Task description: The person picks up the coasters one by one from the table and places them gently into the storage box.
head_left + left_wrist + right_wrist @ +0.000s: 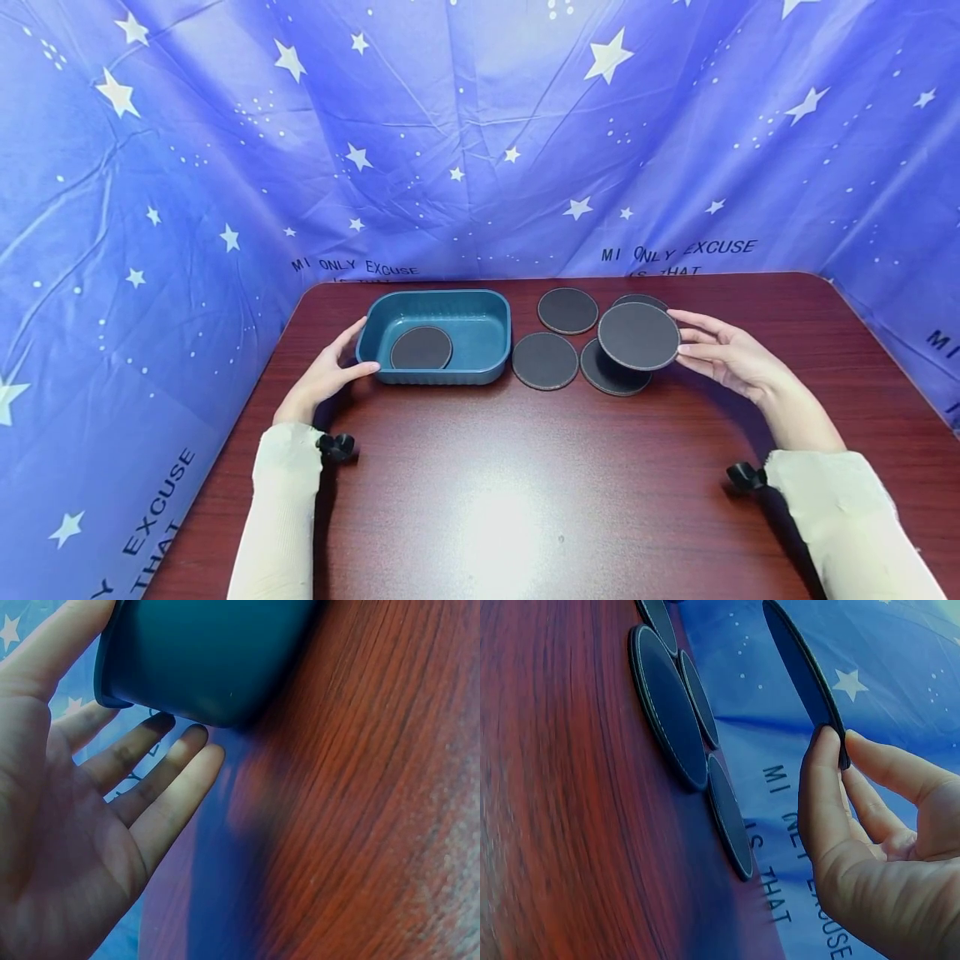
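A thin round black coaster [639,336] is raised above the table, its right edge pinched between the thumb and fingers of my right hand [723,354]. The right wrist view shows this coaster [804,671] nearly edge-on. Beneath it, two coasters lie partly hidden, one in front [611,375] and one behind [641,299]. My left hand [327,375] rests against the left end of a teal rectangular container [435,377], thumb at the front corner and fingers near the left side. Those fingers look fairly straight in the left wrist view. Inside the container lies another black coaster [422,347].
Two more coasters, one behind [567,311] and one in front [546,361], lie flat just right of the container. The table [450,467] is dark red wood. A blue star-printed cloth [465,150] hangs along the back and sides.
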Tool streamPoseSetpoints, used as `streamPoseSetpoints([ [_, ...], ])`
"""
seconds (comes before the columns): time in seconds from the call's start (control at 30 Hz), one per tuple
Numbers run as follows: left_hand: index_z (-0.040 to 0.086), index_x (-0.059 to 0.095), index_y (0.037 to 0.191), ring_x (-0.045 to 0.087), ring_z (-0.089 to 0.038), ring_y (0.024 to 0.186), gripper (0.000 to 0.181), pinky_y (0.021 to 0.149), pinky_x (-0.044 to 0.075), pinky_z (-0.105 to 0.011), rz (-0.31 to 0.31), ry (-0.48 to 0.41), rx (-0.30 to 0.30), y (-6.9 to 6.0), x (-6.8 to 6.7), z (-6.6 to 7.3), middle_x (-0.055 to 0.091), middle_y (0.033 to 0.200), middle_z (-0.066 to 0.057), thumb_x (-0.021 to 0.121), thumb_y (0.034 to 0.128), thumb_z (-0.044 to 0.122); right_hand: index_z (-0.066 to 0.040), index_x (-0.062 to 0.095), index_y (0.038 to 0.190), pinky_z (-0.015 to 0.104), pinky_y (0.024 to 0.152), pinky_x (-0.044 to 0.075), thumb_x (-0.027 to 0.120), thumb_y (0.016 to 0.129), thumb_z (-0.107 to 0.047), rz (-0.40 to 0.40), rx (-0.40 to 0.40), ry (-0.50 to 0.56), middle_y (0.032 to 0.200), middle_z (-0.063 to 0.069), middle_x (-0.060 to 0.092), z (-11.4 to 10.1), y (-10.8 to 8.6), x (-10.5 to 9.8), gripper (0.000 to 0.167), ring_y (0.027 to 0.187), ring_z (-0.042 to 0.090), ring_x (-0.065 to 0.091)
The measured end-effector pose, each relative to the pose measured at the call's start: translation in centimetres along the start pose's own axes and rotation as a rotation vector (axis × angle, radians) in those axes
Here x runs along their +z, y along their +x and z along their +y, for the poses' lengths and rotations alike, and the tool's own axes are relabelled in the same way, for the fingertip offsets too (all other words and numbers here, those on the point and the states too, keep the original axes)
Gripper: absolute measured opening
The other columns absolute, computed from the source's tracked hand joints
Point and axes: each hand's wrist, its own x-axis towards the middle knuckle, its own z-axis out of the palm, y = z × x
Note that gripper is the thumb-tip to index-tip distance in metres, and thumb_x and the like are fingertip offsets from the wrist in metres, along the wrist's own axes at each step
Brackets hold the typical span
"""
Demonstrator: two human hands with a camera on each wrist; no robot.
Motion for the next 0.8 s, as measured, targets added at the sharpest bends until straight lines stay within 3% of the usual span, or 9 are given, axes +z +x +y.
streamPoseSetpoints([
  [0.23,0.012,0.019,0.161,0.029,-0.043,0.147,0.082,0.121,0.021,-0.061,-0.005,0.004,-0.001,-0.5,0.0,1.0,0.030,0.160,-0.023,0.068,0.0945,0.017,-0.013,0.059,0.137,0.029,0.093,0.056,0.038,0.098,0.018,0.017,0.020,-0.008,0.113,0.006,0.073,0.9,1.4,1.1,0.054,0.103,0.015,0.072],
  [0.5,0.013,0.018,0.161,0.024,-0.043,0.149,0.083,0.122,0.019,-0.062,-0.006,0.004,-0.009,-0.6,0.0,1.0,0.027,0.162,-0.021,0.068,0.0945,0.018,-0.015,0.058,0.137,0.027,0.091,0.057,0.042,0.097,0.017,0.050,0.050,-0.046,0.111,0.005,0.073,1.7,3.0,2.6,0.054,0.100,0.014,0.072],
  [0.8,0.012,0.018,0.161,0.029,-0.043,0.146,0.084,0.120,0.021,-0.063,-0.002,0.012,0.012,-0.3,0.0,0.3,0.031,0.159,-0.024,0.068,0.0938,0.016,-0.018,0.059,0.135,0.026,0.089,0.058,0.044,0.097,0.017,0.077,0.084,-0.079,0.109,0.003,0.073,2.4,4.6,3.8,0.053,0.097,0.012,0.072],
])
